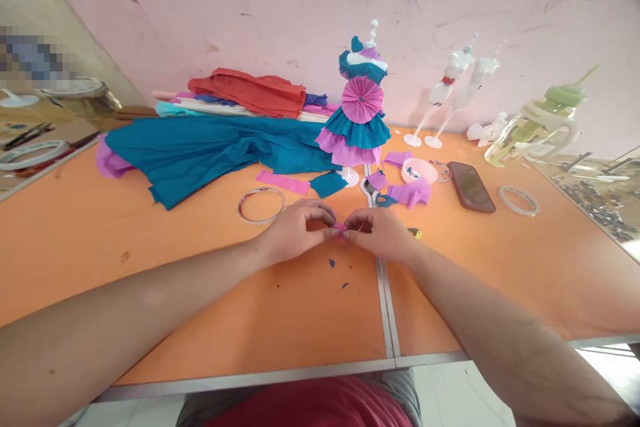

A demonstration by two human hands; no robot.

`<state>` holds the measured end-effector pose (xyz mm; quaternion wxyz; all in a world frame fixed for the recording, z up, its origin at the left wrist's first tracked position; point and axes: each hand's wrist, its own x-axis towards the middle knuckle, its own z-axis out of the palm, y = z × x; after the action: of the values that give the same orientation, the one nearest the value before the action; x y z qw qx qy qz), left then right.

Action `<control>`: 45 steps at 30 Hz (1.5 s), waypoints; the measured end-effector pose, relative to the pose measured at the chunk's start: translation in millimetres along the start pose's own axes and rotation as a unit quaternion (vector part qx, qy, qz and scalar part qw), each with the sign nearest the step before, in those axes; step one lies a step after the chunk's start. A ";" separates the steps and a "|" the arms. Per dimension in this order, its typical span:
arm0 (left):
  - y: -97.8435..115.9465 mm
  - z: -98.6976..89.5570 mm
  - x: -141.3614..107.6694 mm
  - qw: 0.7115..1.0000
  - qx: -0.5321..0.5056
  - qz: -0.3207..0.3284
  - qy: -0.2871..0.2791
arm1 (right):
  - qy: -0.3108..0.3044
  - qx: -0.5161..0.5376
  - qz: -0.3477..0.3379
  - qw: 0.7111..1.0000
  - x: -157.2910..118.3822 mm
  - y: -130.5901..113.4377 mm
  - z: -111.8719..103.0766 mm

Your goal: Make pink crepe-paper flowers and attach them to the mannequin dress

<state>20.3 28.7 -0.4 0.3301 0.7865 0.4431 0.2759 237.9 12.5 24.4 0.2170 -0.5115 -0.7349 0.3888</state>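
Between my two hands is a small bunched piece of pink crepe paper (340,231), pinched from both sides just above the orange table. My left hand (300,230) grips its left edge with thumb and fingertips. On the other side, the thumb and fingers of my right hand (383,233) close on it too. Beyond them stands a small white mannequin wearing a teal and pink crepe paper dress (354,130) with a round pleated rosette (363,99). A pink strip (283,182) and a teal piece (328,183) lie near its base.
Teal crepe paper (215,147) spreads across the back left, before a folded stack with red paper (245,92). Tape rolls (261,205), a pink bowl (419,171), a phone (471,185), two bare mannequins (450,80) and a green-lidded bottle (540,120) stand or lie around. A metal seam (387,307) divides the tabletop.
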 end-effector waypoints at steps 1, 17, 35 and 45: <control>-0.7 0.1 0.2 1.000 0.008 0.002 -0.003 | -0.011 -0.003 -0.002 1.000 -0.5 0.0 -0.8; -3.5 0.0 0.2 1.000 0.000 0.002 -0.031 | 0.025 -0.067 -0.011 0.997 -1.2 -2.2 1.2; -0.8 -4.1 1.9 0.992 -0.104 -0.067 -0.031 | 0.188 -0.144 -0.178 0.955 -7.6 -2.5 1.5; -3.2 -1.0 0.9 0.991 -0.127 -0.044 -0.019 | 0.137 -0.334 -0.217 0.907 -11.3 0.4 12.4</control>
<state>18.3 31.0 -2.1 0.4474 0.7228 0.4325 0.3006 233.6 -2.1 17.5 0.2107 -0.4298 -0.8779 -0.0103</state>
